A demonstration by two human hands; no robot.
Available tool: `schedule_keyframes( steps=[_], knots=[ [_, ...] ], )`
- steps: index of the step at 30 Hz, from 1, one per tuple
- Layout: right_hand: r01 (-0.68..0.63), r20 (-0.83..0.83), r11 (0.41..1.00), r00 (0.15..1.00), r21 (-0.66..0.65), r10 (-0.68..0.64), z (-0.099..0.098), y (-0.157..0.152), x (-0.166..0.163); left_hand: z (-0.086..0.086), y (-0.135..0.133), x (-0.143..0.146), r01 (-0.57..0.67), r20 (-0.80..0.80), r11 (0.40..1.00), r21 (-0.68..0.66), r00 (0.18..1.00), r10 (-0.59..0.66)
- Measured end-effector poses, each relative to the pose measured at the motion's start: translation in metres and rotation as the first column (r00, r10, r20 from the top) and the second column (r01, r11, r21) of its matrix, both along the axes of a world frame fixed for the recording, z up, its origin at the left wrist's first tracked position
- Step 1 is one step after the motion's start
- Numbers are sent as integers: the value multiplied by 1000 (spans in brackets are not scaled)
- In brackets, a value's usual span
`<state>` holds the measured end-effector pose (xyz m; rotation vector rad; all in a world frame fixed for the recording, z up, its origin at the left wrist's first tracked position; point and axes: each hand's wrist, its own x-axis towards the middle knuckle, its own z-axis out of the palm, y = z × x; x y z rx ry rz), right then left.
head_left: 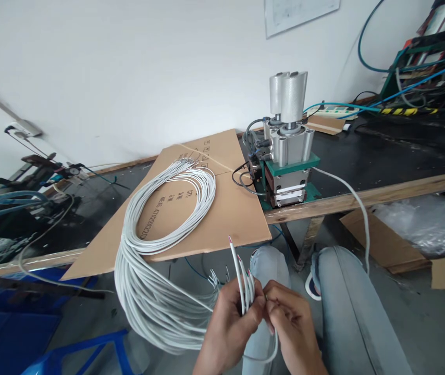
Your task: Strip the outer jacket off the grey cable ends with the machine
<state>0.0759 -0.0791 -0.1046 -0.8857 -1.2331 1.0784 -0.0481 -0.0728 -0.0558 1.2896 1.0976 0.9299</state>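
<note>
My left hand (229,323) is closed around several thin white cables (242,276) whose stripped ends point up past my fingers. My right hand (291,317) pinches the same cable ends from the right, just beside my left thumb. The cables run down into a big coil of white cables (156,260) that drapes from the cardboard sheet (226,208) over the bench edge. A small pneumatic press machine (288,156) with a green base stands on the bench beyond my hands.
My knees in light jeans (340,291) are below the wooden bench edge (382,195). Blue stools (70,354) stand at lower left. Hoses and tools (7,208) clutter the left bench; cardboard and plastic (421,234) lie on the floor right.
</note>
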Motion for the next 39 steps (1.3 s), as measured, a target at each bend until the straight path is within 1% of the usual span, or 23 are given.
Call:
schedule_keyframes(
  steps=[3,5,8,10,14,17,19,23,27,30,33,36,39],
  knots=[
    [30,-101,998,994,-47,-35,-13,-4,-10,0,-2,2,-5,39,1000,5,999,5],
    [68,-134,997,988,-39,-72,-19,-6,-15,0,-2,4,-19,48,1000,12,999,18],
    [105,-148,995,984,-2,-104,-20,-7,-18,1,-2,5,-35,39,999,39,999,33],
    [104,-156,995,982,-8,-104,-17,-6,-18,1,-2,6,-34,39,998,54,999,32],
    [43,-204,995,977,-91,-61,-12,-4,-17,-2,-2,6,-44,37,998,49,998,42],
    [-10,-255,990,967,-140,-26,-12,-4,-17,-5,-1,7,-56,37,998,36,998,54],
    [-15,-267,988,963,-156,-28,-13,-4,-18,-7,-1,7,-58,45,998,37,997,57],
    [-17,-253,986,967,-163,-25,-12,-2,-16,-8,0,5,-66,54,997,37,997,64],
    [-18,-183,992,983,-126,-5,-6,1,-12,-3,1,4,-35,67,999,-2,997,35],
    [27,-103,997,994,-66,-34,-3,2,-9,4,3,4,-26,28,1000,-6,999,27],
    [55,-54,998,997,-10,-56,0,2,-8,10,5,6,-49,-49,999,11,998,49],
    [56,-68,998,996,-8,-56,-1,1,-8,13,6,8,-55,-94,998,39,994,58],
    [53,-127,997,990,-56,-60,-4,0,-10,11,3,11,-78,-90,995,67,992,84]
  ],
)
